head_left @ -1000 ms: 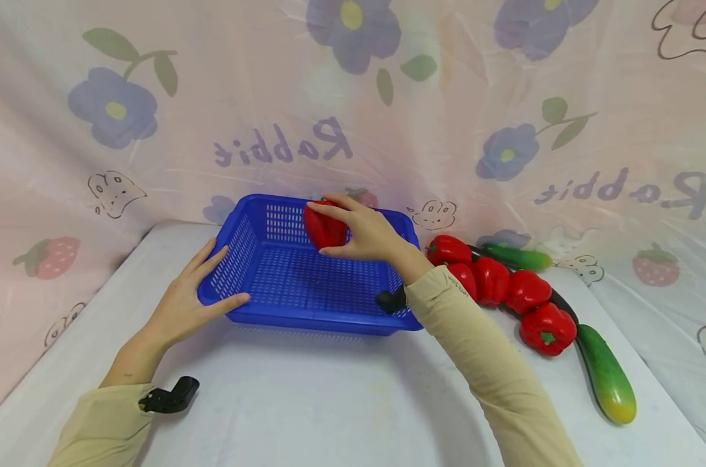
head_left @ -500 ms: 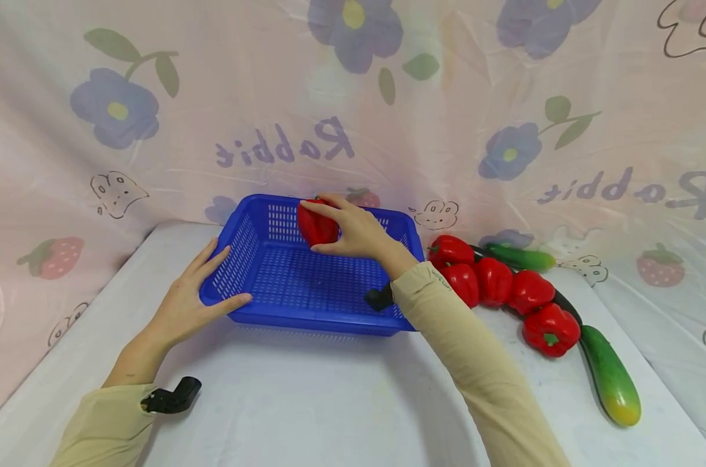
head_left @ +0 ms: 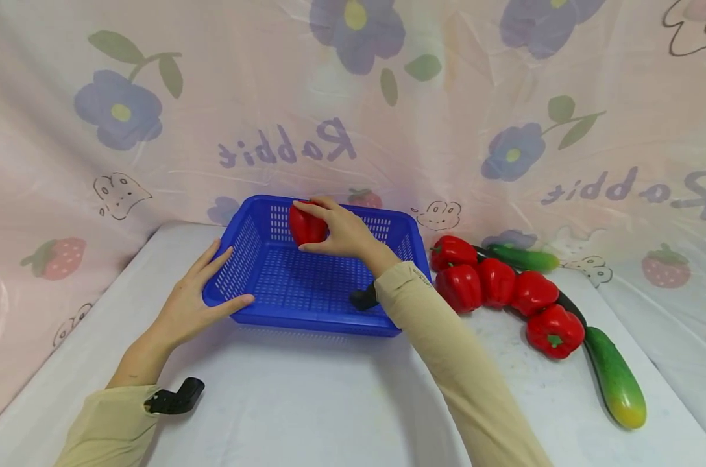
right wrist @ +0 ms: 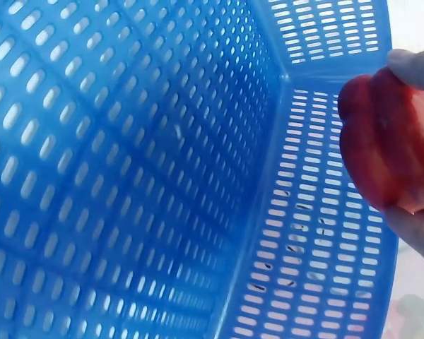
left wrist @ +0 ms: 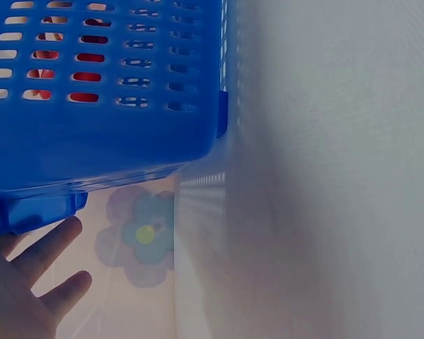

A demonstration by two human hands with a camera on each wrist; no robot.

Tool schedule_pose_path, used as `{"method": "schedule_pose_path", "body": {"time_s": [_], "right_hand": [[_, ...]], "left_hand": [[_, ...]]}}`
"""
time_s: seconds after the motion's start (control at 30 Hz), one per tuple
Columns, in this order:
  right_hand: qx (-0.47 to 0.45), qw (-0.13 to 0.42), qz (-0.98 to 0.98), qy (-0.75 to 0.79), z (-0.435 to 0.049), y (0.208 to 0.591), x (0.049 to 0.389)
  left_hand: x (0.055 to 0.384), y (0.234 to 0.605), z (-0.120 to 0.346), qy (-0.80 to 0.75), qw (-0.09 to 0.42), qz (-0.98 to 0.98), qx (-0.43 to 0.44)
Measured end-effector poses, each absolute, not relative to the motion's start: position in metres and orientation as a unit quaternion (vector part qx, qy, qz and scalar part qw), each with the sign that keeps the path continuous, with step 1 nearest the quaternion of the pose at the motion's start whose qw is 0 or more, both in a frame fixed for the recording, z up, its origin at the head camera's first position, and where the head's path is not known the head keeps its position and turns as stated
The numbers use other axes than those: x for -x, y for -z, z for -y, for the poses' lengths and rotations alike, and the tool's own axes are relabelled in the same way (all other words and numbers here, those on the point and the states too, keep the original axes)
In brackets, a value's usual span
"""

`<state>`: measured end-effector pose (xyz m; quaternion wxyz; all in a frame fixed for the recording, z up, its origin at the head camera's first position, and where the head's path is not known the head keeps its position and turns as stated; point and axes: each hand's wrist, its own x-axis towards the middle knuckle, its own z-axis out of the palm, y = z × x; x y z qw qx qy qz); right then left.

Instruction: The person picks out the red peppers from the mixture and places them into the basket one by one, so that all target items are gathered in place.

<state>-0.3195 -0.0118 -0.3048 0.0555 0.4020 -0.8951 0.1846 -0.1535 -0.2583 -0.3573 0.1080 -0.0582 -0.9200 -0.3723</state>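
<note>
A red bell pepper (head_left: 306, 224) is gripped in my right hand (head_left: 344, 230), thumb on its near side and fingers over the top. It is held inside the outline of the blue plastic basket (head_left: 318, 318), in front of the far slotted wall. In the right wrist view the pepper (right wrist: 378, 141) overlaps that wall, with the basket floor to its left. My left hand (head_left: 186, 298) rests at the basket's left front corner, fingers straight and spread over the rim. The left wrist view shows its fingers (left wrist: 49, 247) just by the basket's lip.
Right of the basket, several red bell peppers (head_left: 498, 283) lie in a curved row. A dark, slender vegetable (head_left: 570, 306) runs behind them, with a green cucumber-like vegetable (head_left: 616, 376) in front and another (head_left: 525, 258) at the back. A patterned curtain (head_left: 353, 97) hangs behind the white table (head_left: 271, 402).
My right hand has moved left over the basket with the bell pepper, a little lower. The left hand has stayed at the basket corner.
</note>
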Motion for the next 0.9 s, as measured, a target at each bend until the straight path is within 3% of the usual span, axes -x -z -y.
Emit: {"method": "schedule_pose_path", "body": {"time_s": [0.9], "right_hand": [[-0.393, 0.003, 0.908, -0.148, 0.057, 0.313, 0.323]], "left_hand": [[0.155, 0.360, 0.258, 0.378, 0.114, 0.916, 0.064]]}}
